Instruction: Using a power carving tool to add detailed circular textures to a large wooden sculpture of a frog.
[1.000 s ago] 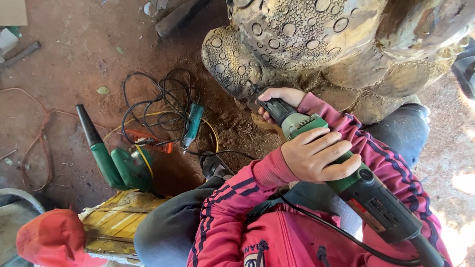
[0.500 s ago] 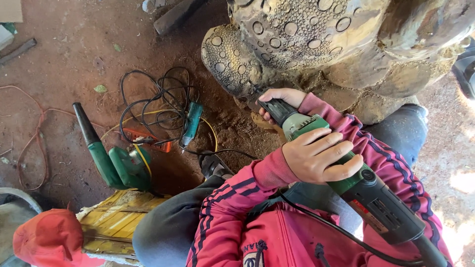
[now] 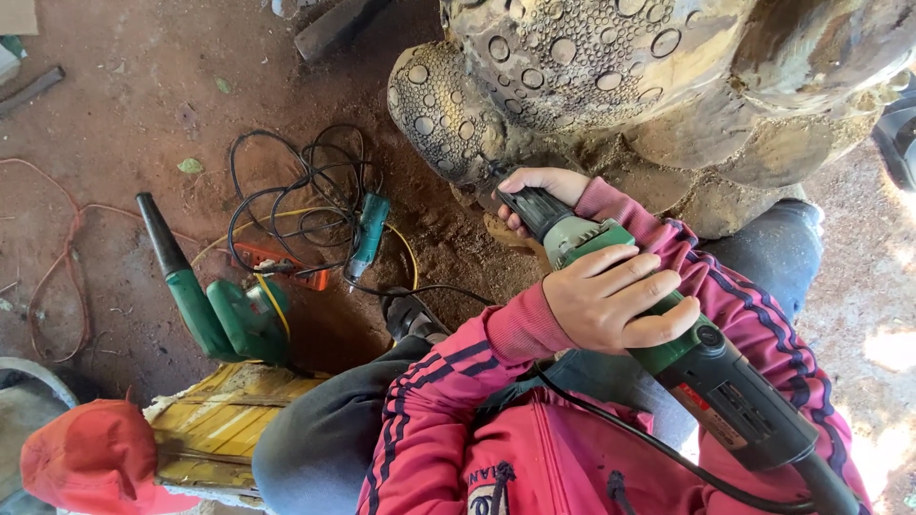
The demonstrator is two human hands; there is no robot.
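Note:
I sit over a long green and black power grinder point(image 3: 706, 372) with a black cord. My left hand point(image 3: 615, 305) wraps around its green body. My right hand point(image 3: 544, 186) grips the black front end, close to the tip. The tip rests against the lower edge of a large carved wooden sculpture point(image 3: 572, 67) covered in round bubble-like patterns. Both my sleeves are pink with dark stripes. The tool's cutting bit is hidden behind my right hand.
On the dirt floor to the left lie a green blower point(image 3: 205, 305), a tangle of black cables point(image 3: 296, 191), a small teal tool point(image 3: 367, 234) and an orange cord point(image 3: 57, 286). A red cap point(image 3: 95, 458) and a yellow wooden board point(image 3: 224, 420) sit at lower left.
Both hands keep the same hold on the grinder against the sculpture. Only the view has shifted slightly.

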